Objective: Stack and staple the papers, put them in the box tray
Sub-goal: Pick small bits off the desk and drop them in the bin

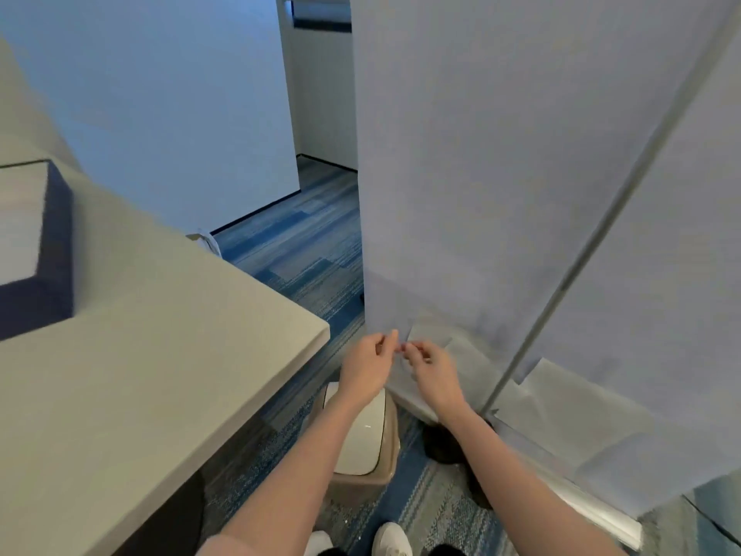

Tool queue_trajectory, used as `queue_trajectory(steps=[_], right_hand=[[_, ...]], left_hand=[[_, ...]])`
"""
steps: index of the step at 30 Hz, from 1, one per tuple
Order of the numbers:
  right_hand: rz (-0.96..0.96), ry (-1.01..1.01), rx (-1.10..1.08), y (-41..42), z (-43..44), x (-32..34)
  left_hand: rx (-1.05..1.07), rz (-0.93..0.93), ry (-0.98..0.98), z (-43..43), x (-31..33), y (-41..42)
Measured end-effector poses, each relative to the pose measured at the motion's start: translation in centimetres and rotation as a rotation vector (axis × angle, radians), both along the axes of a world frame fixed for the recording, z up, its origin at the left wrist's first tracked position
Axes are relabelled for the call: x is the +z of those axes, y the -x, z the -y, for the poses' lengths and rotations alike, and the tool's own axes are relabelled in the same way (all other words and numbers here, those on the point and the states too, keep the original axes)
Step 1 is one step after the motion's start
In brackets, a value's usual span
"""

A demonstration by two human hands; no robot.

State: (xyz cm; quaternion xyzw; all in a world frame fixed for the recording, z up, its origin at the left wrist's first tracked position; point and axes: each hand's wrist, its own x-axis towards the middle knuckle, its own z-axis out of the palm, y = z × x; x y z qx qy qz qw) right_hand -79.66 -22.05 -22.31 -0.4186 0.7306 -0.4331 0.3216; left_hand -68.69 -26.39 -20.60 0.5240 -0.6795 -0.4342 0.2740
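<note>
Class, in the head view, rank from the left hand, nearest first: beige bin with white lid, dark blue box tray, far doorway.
1. Beige bin with white lid, below left hand.
2. Dark blue box tray, far left.
3. Far doorway, top centre.

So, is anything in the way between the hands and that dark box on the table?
Nothing visible. The left hand and right hand hover just off the corner of the table, above a bin. The box sits far left on it, with only bare tabletop between.
</note>
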Motion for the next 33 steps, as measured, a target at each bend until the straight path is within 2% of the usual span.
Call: queue_trajectory(steps=[4,7,11,15,20,27,30,33], right_hand=[[-0.003,0.171,-0.032,-0.5,-2.1,9.9],[0.028,0.296,0.064,-3.4,-3.6,16.5],[0.015,0.421,0.227,-10.4,-5.2,22.9],[0.067,0.486,0.39,-19.3,-6.6,26.0],[0.13,0.475,0.611,-31.6,-9.1,26.3],[0.165,0.326,0.911,-46.2,-12.4,22.0],[0.048,0.28,1.033,-50.6,-13.2,18.9],[-0.228,0.285,1.111,-53.3,-13.7,16.1]], left_hand=[[0.049,-0.12,0.153,-3.1,10.8,-0.2],[0.136,-0.188,0.239,-6.0,17.2,-3.5],[0.308,-0.165,0.367,-10.2,22.4,-11.0],[0.489,-0.143,0.447,-14.3,25.3,-20.4],[0.705,-0.047,0.447,-18.8,25.0,-33.4],[0.99,0.082,0.36,-24.6,20.5,-48.1],[1.086,0.155,0.305,-26.9,18.1,-53.3],[1.16,0.217,0.256,-28.9,15.8,-57.1]])
